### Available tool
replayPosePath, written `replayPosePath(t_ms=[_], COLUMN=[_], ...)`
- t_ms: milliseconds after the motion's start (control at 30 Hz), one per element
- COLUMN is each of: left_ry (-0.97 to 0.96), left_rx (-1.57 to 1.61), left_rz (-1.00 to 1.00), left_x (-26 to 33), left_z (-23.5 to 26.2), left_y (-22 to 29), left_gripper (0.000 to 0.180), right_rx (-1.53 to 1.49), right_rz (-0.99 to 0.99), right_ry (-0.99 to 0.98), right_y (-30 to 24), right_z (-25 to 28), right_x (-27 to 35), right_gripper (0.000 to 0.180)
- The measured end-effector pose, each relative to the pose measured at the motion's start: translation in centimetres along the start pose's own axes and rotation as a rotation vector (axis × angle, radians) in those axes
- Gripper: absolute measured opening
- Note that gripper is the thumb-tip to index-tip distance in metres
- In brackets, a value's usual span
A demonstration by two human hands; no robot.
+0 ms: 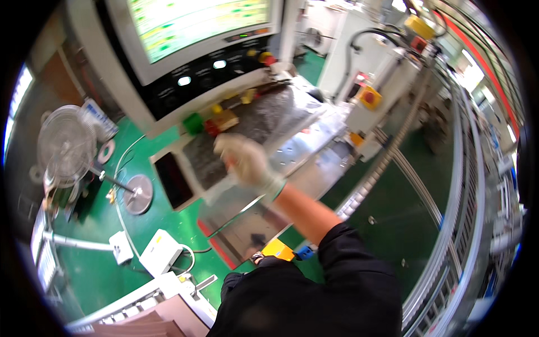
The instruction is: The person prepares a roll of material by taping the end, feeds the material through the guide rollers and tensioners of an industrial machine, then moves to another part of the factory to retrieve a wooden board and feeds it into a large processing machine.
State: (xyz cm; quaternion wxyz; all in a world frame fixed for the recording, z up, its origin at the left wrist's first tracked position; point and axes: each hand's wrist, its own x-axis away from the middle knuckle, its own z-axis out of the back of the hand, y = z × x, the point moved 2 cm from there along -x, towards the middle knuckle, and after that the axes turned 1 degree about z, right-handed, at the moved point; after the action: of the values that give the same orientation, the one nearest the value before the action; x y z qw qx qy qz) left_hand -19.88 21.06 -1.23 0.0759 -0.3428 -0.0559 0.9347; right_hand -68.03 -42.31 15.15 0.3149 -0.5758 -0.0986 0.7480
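My right hand (246, 162), in a pale work glove, reaches over the dark, worn work surface (205, 163) below a control panel. Motion blurs it, and its fingers are too smeared to show whether they grip anything. Just beyond the fingers sit a small red thing (211, 127), a yellowish block (225, 120) and a green container (193, 123). Below the wrist is a shiny, reflective panel (241, 222) with red edging on its near left side. My left hand is out of view.
A large lit screen (196, 25) stands above a black button panel (219, 64). A round fan (67, 145) is at left, near a white box (161, 253) with a cable on the green floor. A yellow switch box with a red button (369, 97) and metal rails (469, 185) stand right.
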Motion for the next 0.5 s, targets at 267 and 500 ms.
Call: replayPosePath(t_ms=[267, 500], left_ry=[-0.147, -0.439], left_rx=[0.214, 0.266], left_rz=[0.123, 0.378], left_x=[-0.3, 0.5], left_z=[-0.2, -0.3], left_y=[-2.3, -15.5], left_gripper=[0.07, 0.078], right_rx=[0.078, 0.399], right_rz=[-0.277, -0.388], right_ry=[-0.631, -0.667], right_y=[-11.3, -15.6], right_z=[-3.6, -5.3], right_x=[25.3, 29.7], right_gripper=[0.043, 0.056])
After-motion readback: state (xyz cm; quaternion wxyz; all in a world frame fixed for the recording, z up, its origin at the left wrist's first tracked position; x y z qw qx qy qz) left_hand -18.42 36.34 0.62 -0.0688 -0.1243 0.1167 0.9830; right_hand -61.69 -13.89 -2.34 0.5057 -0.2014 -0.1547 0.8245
